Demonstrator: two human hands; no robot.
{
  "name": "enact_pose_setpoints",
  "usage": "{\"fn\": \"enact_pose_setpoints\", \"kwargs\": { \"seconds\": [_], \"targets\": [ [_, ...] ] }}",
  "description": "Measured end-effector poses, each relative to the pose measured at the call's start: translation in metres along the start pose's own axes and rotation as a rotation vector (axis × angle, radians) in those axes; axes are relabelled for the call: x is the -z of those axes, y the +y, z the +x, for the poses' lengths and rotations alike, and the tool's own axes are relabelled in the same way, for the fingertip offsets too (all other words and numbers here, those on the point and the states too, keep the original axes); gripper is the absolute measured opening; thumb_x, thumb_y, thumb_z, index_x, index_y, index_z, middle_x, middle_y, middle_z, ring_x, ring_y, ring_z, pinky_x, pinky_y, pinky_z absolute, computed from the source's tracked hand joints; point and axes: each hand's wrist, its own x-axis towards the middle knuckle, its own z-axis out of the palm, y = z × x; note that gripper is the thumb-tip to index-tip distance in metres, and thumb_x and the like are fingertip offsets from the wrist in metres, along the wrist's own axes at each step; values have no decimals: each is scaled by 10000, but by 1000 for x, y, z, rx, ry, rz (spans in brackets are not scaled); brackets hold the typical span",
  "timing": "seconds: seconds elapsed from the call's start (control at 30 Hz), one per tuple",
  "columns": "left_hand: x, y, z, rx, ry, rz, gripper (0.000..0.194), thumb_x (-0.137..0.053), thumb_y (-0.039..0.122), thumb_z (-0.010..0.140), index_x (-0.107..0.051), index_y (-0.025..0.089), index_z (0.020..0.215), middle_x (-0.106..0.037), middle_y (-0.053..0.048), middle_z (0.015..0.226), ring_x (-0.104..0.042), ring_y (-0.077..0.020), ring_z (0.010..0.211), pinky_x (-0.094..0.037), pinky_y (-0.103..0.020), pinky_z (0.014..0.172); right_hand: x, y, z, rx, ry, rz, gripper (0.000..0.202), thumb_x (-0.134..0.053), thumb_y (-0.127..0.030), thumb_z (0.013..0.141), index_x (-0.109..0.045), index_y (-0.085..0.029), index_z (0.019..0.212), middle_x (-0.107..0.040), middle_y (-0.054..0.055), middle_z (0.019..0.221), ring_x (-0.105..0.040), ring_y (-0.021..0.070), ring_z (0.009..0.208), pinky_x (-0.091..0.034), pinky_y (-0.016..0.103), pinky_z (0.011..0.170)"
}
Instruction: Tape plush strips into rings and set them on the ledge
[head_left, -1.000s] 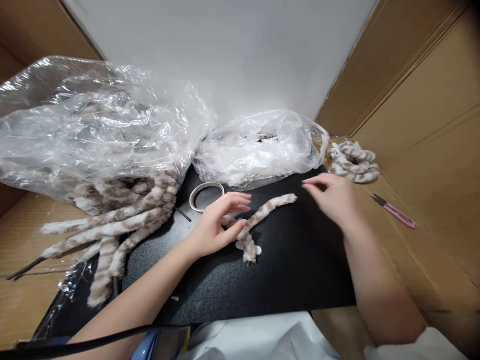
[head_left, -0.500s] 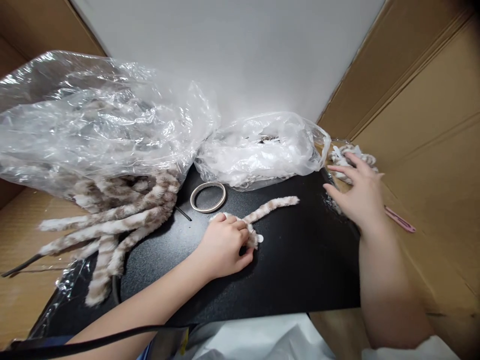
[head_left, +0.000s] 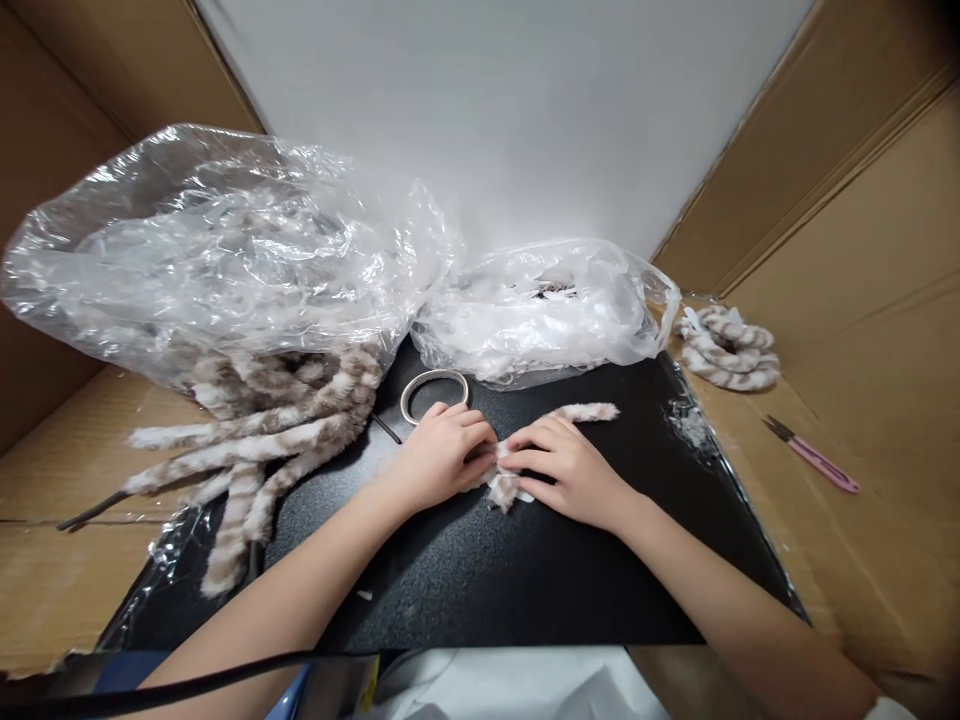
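A small fluffy piece of white and brown striped plush (head_left: 504, 488) lies on the black tabletop (head_left: 480, 580) between my two hands. My left hand (head_left: 448, 452) is closed on its left side, fingers bent and thumb against the fur. On the other side my right hand (head_left: 571, 468) curls its fingers and thumb over the plush, covering much of it. A striped plush tail (head_left: 592, 411) sticks out beyond the right hand; where it joins the piece is hidden. A small white tab shows under the right fingertips. Behind my left hand lies a narrow roll of tape (head_left: 415, 390).
At the left, striped plush strips (head_left: 247, 440) spill from a large clear plastic bag (head_left: 247, 240). A second clear bag (head_left: 547, 320) of white pieces sits at the back. On cardboard at the right are coiled plush rings (head_left: 727, 350) and pink-handled thread snips (head_left: 814, 458).
My right hand has come left from beside the plush rings and now rests on the plush piece. My left hand stays on that piece. The view has shifted slightly.
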Motion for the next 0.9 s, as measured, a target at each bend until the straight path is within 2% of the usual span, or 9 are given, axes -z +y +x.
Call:
{"fn": "enact_pose_setpoints", "kwargs": {
  "seconds": [0.07, 0.13, 0.27, 0.43, 0.57, 0.73, 0.8, 0.9],
  "targets": [
    [-4, 2, 1, 14, 10, 25, 137, -540, 290, 905, -619, 178, 892, -652, -20, 840, -566, -185, 805, -321, -339, 737, -6, 0, -1, 15, 109, -25, 101, -622, -187, 886, -689, -207, 958, -705, 57, 962, -601, 203, 901, -463, 370, 822],
    [-7, 5, 1, 27, 13, 46, 162, -522, 304, 916, -619, 176, 896, -647, -24, 831, -560, -191, 796, -323, -338, 725, -10, 0, -2, -20, 216, -30, 113, -585, -148, 894, -679, -201, 859, -706, 46, 855, -613, 188, 823, -464, 347, 777],
    [-9, 8, 2, 59, 49, 70, 160, -513, 288, 909, -596, 176, 832, -629, -22, 791, -547, -190, 772, -330, -336, 712, -13, -3, -3, -165, 310, -2, 154, -574, -97, 859, -642, -203, 770, -705, 11, 731, -647, 173, 725, -458, 340, 763],
    [-11, 11, 3, 113, 124, 119, 214, -509, 300, 914, -548, 178, 743, -604, -26, 773, -528, -200, 788, -330, -339, 694, -16, -10, -2, -317, 346, 45, 78, -660, -160, 763, -625, -196, 822, -718, 9, 765, -667, 191, 703, -449, 386, 811],
    [-14, 12, 4, 34, 131, 159, 167, -502, 279, 925, -588, 178, 823, -607, -36, 824, -512, -205, 807, -335, -345, 699, -18, -8, -1, -379, 392, 40, 38, -634, -177, 796, -646, -204, 820, -738, 41, 811, -682, 219, 778, -482, 378, 777],
    [-14, 15, 5, -45, 140, 163, 207, -452, 296, 963, -614, 184, 900, -619, -51, 874, -508, -216, 828, -344, -358, 718, -17, -4, 0, -408, 373, 150, 34, -666, -199, 784, -674, -214, 814, -751, 37, 810, -689, 221, 771, -511, 368, 755],
    [-10, 14, 5, -6, 170, 114, 221, -447, 338, 963, -608, 187, 947, -628, -58, 916, -518, -223, 858, -361, -366, 744, -16, -3, 0, -454, 391, 145, 23, -666, -211, 782, -673, -219, 803, -749, 37, 804, -690, 225, 765, -510, 366, 748],
    [2, 5, 1, 184, 256, 113, 220, -480, 355, 920, -584, 176, 993, -625, -91, 983, -526, -259, 924, -388, -400, 789, -14, -2, -3, -534, 400, 91, 13, -657, -233, 783, -662, -222, 788, -740, 34, 798, -680, 226, 746, -494, 368, 743]
  ]
}}
